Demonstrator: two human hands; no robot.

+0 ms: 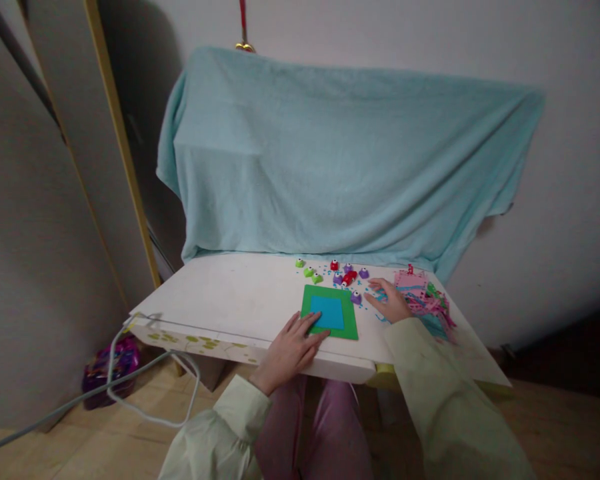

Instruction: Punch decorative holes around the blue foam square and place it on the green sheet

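Note:
My left hand (295, 345) lies flat with its fingers spread on the lower left of a green square sheet (350, 320). On that sheet sits a smaller blue square (329, 312), and my fingertips touch its lower left edge. My right hand (387, 301) hovers or rests over blue paper scraps (381, 294), thumb and fingers apart, with nothing visible between them. Just left of it stands a purple craft punch (357, 297). Beyond the sheet are more punches of the same look: a red one lying down (349, 278), an upright red one (335, 265) and a green one (309, 272).
Pink cut strips and punched sheets (420, 287) pile up at the right of the white table (230, 287). Tiny blue bits are scattered among the punches. A light blue cloth (340, 160) hangs behind. A white cable (113, 360) loops over the left front corner.

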